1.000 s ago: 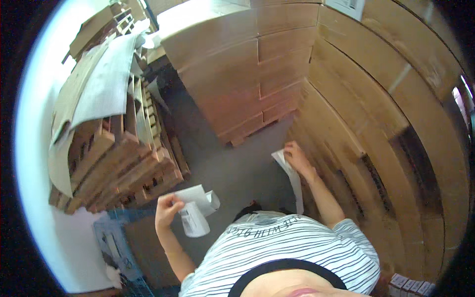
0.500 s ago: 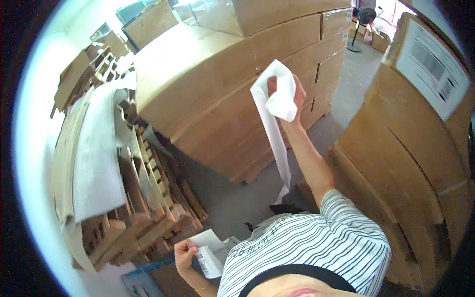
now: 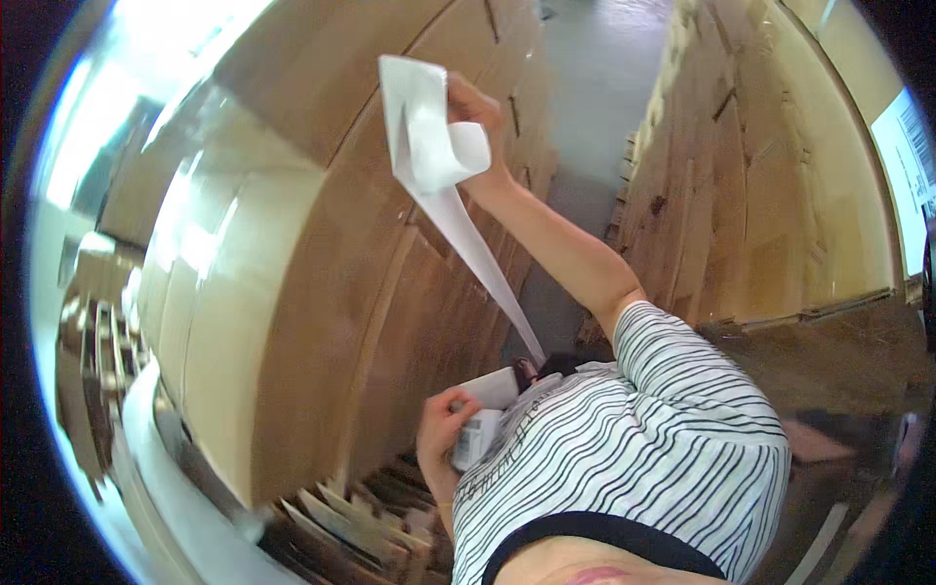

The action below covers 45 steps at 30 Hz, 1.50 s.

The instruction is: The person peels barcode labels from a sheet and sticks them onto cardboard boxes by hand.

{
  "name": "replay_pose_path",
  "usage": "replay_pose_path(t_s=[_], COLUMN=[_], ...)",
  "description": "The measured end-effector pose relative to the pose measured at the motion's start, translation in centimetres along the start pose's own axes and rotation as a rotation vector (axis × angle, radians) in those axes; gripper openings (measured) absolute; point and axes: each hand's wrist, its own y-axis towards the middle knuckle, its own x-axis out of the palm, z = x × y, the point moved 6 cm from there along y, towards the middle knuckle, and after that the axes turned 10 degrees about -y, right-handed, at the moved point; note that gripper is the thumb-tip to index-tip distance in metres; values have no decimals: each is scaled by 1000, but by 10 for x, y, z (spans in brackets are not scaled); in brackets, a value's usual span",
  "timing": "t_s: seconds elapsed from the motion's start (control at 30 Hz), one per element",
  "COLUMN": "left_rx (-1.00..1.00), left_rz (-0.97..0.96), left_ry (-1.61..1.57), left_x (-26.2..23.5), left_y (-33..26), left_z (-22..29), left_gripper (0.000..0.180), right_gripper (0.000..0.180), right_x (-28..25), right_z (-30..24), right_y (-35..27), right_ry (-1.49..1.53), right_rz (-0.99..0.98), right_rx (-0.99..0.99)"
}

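Raised out in front, my right hand (image 3: 482,122) is closed on a looped white strip of labels (image 3: 414,102). A long tail of the strip runs down from it toward my waist, where its lower end is hidden. Low on the left, close to my shirt, my left hand (image 3: 448,424) is closed on a folded strip of printed labels (image 3: 475,439). A white part of that strip reaches toward my body. My left fingertips are partly blurred.
Large stacked cardboard boxes (image 3: 302,322) rise close on the left. More cardboard boxes (image 3: 780,195) stand on the right, one bearing a white printed label (image 3: 907,175). A grey floor aisle (image 3: 590,97) runs between them. Wooden pallets (image 3: 361,526) lie at the lower left.
The view has turned, and the boxes now line both sides of the aisle. My right hand appears farther left and higher with the strip. My left hand appears farther right and higher.
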Motion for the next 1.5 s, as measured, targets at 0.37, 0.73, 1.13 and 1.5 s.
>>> replay_pose_path(t_s=[0.37, 0.73, 1.13, 1.5], left_rx=[221, 141, 303, 364], left_rz=[-723, -911, -899, -832], left_ry=[-72, 99, -192, -452], left_x=[404, 1101, 2025, 2937], left_y=[-109, -402, -1024, -2025], left_z=[89, 135, 305, 401], left_gripper=[21, 21, 15, 14], right_gripper=[17, 14, 18, 25], right_x=[-473, -1113, -1826, -2422], right_z=[-345, -868, -1764, -2977], right_y=[93, 141, 73, -174], right_ry=[-814, -933, -1091, -790], right_rz=[404, 569, 439, 81], right_rx=[-352, -610, -745, -771])
